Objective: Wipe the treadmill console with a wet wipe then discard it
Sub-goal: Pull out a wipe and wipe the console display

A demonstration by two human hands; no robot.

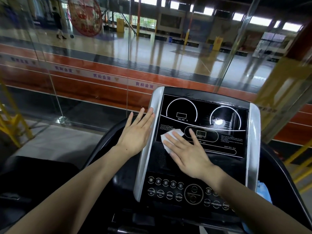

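Observation:
The treadmill console is a black display panel with silver side rails and a button pad below it. A white wet wipe lies flat on the lower left of the display. My right hand presses on the wipe with its fingers spread and straight. My left hand lies flat, fingers straight, with its fingertips on the silver left rail of the console. Part of the wipe is hidden under my right fingers.
A glass wall stands just behind the console, with a sports hall beyond it. Black treadmill handlebars curve around both sides. A blue packet sits at the console's lower right. Yellow metal frames stand far left and right.

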